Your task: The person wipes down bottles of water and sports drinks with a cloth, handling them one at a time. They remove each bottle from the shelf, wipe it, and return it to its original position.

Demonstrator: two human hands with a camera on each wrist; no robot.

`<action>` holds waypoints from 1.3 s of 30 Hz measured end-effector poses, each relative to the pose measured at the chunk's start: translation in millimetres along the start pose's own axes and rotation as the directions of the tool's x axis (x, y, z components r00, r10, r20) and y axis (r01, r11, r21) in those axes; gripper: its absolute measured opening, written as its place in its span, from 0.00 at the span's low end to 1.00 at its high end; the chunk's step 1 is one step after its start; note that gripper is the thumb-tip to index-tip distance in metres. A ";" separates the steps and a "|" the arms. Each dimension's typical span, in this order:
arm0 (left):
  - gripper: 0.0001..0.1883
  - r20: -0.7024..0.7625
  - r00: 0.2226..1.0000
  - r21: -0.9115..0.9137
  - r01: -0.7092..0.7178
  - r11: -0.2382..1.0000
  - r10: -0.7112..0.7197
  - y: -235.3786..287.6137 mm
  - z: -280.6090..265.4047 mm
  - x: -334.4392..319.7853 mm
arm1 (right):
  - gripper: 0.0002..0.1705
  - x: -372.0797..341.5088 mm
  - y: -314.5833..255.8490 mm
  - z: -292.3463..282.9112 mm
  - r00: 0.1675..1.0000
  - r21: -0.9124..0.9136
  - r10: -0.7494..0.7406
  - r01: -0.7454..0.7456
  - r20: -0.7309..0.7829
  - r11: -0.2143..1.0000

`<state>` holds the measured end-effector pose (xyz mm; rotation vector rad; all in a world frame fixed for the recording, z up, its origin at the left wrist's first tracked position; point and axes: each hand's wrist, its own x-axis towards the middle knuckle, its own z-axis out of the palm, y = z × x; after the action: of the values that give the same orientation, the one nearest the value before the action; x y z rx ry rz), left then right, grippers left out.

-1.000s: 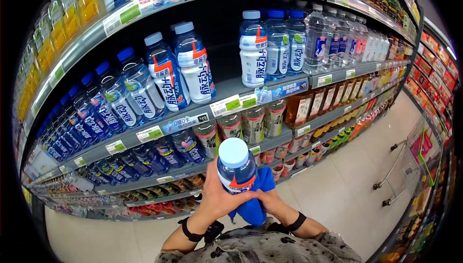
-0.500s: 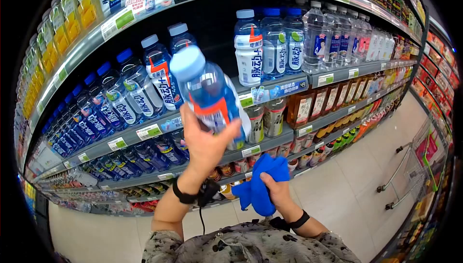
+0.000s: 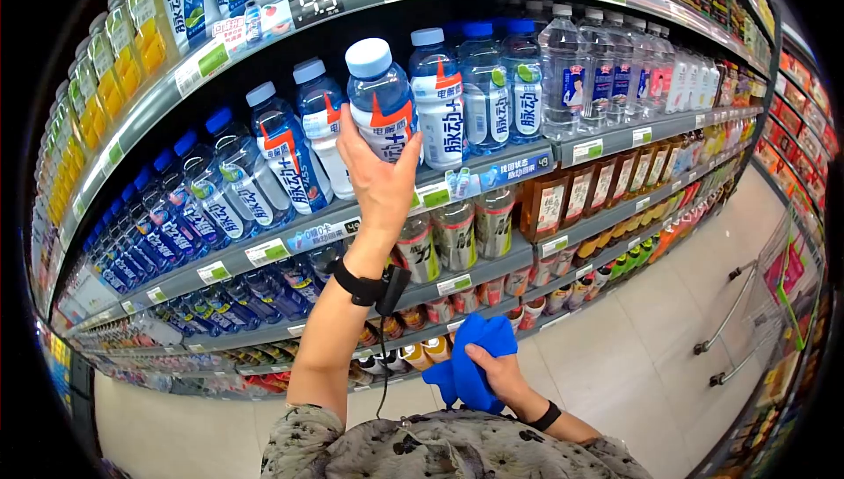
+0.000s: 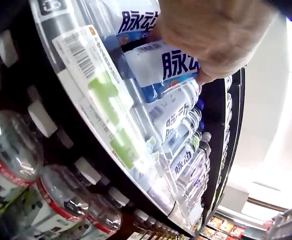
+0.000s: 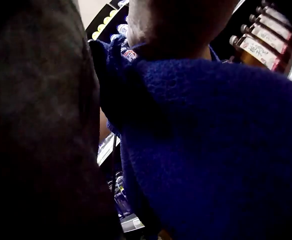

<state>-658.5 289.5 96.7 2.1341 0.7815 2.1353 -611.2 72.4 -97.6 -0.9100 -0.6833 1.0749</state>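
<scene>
My left hand grips a blue drink bottle with a pale blue cap and a white and orange label. The bottle stands upright at the shelf's front, between two like bottles. In the left wrist view its label shows under my fingers, just behind the price strip. Low in front of my body, my right hand holds a bunched blue cloth, thumb on top. The same cloth fills much of the right wrist view.
Matching bottles line the shelf to the left, and clear water bottles to the right. The shelf edge carries price tags. Below stand amber bottles. A shopping cart is on the floor at right.
My left hand has carried the bottle from beside the cloth up and forward to the gap in the shelf row. My right hand keeps the cloth low, apart from the bottle.
</scene>
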 end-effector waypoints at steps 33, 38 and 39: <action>0.35 0.080 0.993 0.351 -0.109 0.930 0.087 -7.0 0.1 -20.0 | 0.13 -7.3 5.7 -6.1 0.996 0.038 0.093 -0.094 0.017 0.995; 0.35 0.353 0.918 0.180 -0.257 0.950 0.181 -7.9 -51.2 -105.1 | 0.17 -6.8 16.0 -23.1 0.986 0.080 0.166 -0.166 0.013 0.983; 0.36 0.501 0.857 0.161 -0.230 0.960 0.122 -12.9 -67.3 -128.0 | 0.20 -3.9 21.8 -29.6 0.979 0.081 0.202 -0.201 0.003 0.976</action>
<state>-718.0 232.7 -23.0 2.7874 0.8124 1.4985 -597.3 64.7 -130.9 -0.9259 -0.5465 1.2706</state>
